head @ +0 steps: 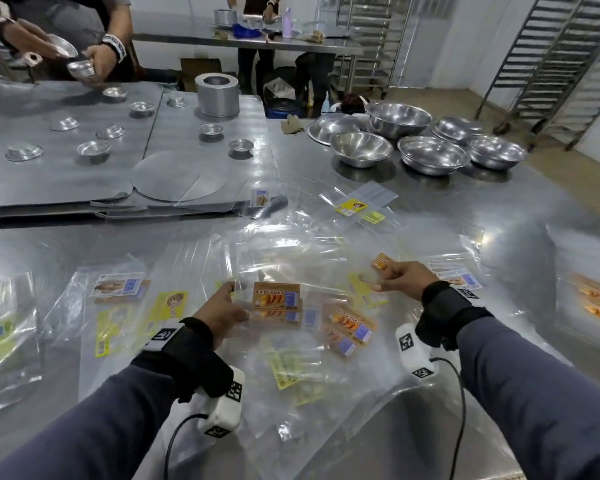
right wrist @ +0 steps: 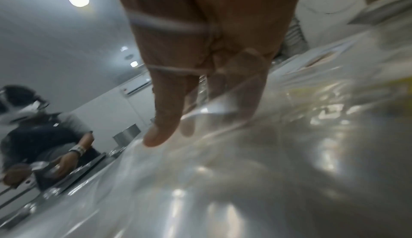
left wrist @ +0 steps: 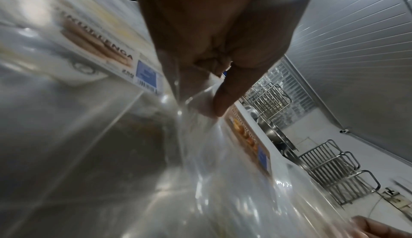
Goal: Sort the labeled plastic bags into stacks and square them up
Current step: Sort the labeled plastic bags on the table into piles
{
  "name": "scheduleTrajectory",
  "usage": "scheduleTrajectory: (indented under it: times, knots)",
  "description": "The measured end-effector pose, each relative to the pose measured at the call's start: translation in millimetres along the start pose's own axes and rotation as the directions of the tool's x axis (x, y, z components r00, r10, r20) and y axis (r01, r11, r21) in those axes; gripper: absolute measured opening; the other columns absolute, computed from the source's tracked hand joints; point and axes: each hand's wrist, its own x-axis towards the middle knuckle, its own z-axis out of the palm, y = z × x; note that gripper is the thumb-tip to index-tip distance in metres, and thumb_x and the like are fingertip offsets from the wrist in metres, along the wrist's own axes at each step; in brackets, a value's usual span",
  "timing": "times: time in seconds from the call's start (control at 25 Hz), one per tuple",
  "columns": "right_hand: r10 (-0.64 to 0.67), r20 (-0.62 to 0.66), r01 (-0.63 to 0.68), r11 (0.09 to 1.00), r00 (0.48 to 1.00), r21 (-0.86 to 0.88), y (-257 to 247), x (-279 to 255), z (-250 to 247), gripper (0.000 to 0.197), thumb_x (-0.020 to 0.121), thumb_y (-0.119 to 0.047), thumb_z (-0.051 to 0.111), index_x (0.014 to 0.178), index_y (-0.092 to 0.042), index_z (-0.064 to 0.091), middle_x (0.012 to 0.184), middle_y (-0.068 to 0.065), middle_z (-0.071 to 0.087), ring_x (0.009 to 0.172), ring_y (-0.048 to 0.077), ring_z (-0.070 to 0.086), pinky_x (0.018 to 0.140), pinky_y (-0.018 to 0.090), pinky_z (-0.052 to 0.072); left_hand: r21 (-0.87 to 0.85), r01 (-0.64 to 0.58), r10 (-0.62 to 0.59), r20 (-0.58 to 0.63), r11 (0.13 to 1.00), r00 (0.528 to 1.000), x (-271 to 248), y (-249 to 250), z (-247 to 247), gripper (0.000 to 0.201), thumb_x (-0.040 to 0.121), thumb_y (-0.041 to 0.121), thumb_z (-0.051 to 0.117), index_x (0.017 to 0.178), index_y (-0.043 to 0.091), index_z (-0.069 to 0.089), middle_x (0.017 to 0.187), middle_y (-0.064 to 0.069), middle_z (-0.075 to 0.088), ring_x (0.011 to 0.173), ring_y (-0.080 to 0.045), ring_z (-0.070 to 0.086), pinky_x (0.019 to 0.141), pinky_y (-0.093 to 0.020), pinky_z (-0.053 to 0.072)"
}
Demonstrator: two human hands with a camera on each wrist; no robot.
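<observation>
Clear plastic bags with printed labels lie scattered over the steel table (head: 430,427). My left hand (head: 236,301) pinches the left edge of a small stack of orange "BISKUT WANGI" bags (head: 276,297). In the left wrist view the thumb (left wrist: 223,92) presses clear film against the fingers, beside the orange label (left wrist: 249,139). My right hand (head: 381,279) pinches a clear bag with an orange label (head: 381,261). In the right wrist view its thumb (right wrist: 165,115) lies over the film, the other fingers behind it. More orange-labelled bags (head: 352,327) lie between the hands.
White-labelled bags (head: 120,284), yellow-labelled bags (head: 170,304) and another yellow one (head: 293,368) lie around. A white-label pile (head: 458,275) sits right, yellow labels (head: 352,206) farther back. Steel bowls (head: 361,147) stand behind. Another person's hands (head: 94,57) handle small tins (head: 94,147) at far left.
</observation>
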Motion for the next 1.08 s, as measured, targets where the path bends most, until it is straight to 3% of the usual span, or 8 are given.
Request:
scheduleTrajectory:
  times: [0.24,0.36,0.48,0.64,0.72,0.8,0.88,1.08]
  knots:
    - [0.044,-0.124,-0.054,0.996,0.991,-0.078,-3,2,22,0.037,0.072,0.008,0.070,0.057,-0.018,0.049,0.079,0.007,0.058,0.078,0.019,0.052,0.063,0.021,0.040,-0.062,-0.074,0.078,0.070,0.995,0.994,-3,11,11,0.054,0.085,-0.022,0.039,0.128,0.010,0.039,0.096,-0.016,0.063,0.078,-0.030,0.063,0.058,-0.037,0.056]
    - [0.009,-0.205,-0.005,1.000,0.979,0.019,-13,4,46,0.042,0.069,0.002,0.076,0.051,-0.017,0.044,0.064,-0.001,0.052,0.061,0.013,0.047,0.049,0.010,0.031,-0.128,-0.081,0.094,0.097,0.988,0.991,-5,18,24,0.052,0.086,-0.021,0.040,0.124,0.015,0.039,0.101,-0.018,0.063,0.081,-0.031,0.065,0.061,-0.038,0.059]
    - [0.040,-0.245,0.003,0.985,0.969,0.173,-18,8,44,0.042,0.072,-0.003,0.076,0.052,-0.018,0.042,0.060,-0.004,0.048,0.066,0.016,0.047,0.055,0.019,0.033,-0.125,-0.040,0.048,0.060,0.991,0.997,6,11,27,0.051,0.085,-0.020,0.040,0.122,0.014,0.040,0.112,-0.026,0.060,0.090,-0.037,0.062,0.081,-0.051,0.052]
    - [0.111,-0.449,-0.066,0.991,0.887,0.115,-14,4,12,0.028,0.083,0.001,0.056,0.061,-0.016,0.050,0.081,0.006,0.059,0.088,0.025,0.056,0.072,0.026,0.039,-0.022,0.006,-0.006,0.024,1.000,1.000,18,1,24,0.055,0.081,-0.022,0.041,0.128,0.006,0.041,0.118,-0.032,0.055,0.092,-0.036,0.057,0.058,-0.035,0.050]
    - [0.114,-0.490,-0.012,0.978,0.864,0.208,-14,-2,11,0.023,0.085,0.003,0.052,0.072,-0.015,0.055,0.095,0.011,0.065,0.095,0.027,0.059,0.083,0.032,0.045,0.020,0.013,-0.014,0.031,1.000,0.999,20,0,23,0.056,0.081,-0.020,0.042,0.130,0.006,0.041,0.119,-0.029,0.056,0.095,-0.034,0.056,0.065,-0.036,0.049]
    - [0.031,-0.428,0.125,0.935,0.903,0.332,-25,-16,25,0.024,0.086,0.006,0.051,0.091,-0.012,0.064,0.100,0.011,0.065,0.093,0.023,0.058,0.083,0.030,0.045,0.009,0.033,-0.033,0.055,0.999,0.998,23,1,21,0.056,0.081,-0.018,0.042,0.130,0.011,0.042,0.116,-0.028,0.058,0.095,-0.034,0.057,0.072,-0.038,0.049]
    - [-0.101,-0.301,0.217,0.899,0.948,0.382,-38,-33,52,0.033,0.087,0.009,0.049,0.101,-0.015,0.067,0.101,0.004,0.063,0.096,0.017,0.055,0.082,0.022,0.039,-0.015,0.053,-0.052,0.074,0.998,0.996,23,3,18,0.054,0.083,-0.016,0.040,0.127,0.015,0.045,0.103,-0.024,0.063,0.082,-0.031,0.057,0.061,-0.036,0.045]
    - [-0.369,0.074,0.364,0.928,0.927,0.076,-55,-72,103,0.033,0.089,0.008,0.049,0.109,-0.008,0.070,0.122,-0.005,0.060,0.116,0.007,0.053,0.089,0.001,0.037,-0.225,0.106,-0.078,0.131,0.969,0.988,12,5,8,0.026,0.099,0.027,0.042,0.118,0.012,0.054,0.082,-0.010,0.060,0.058,-0.022,0.061,0.047,-0.026,0.052]
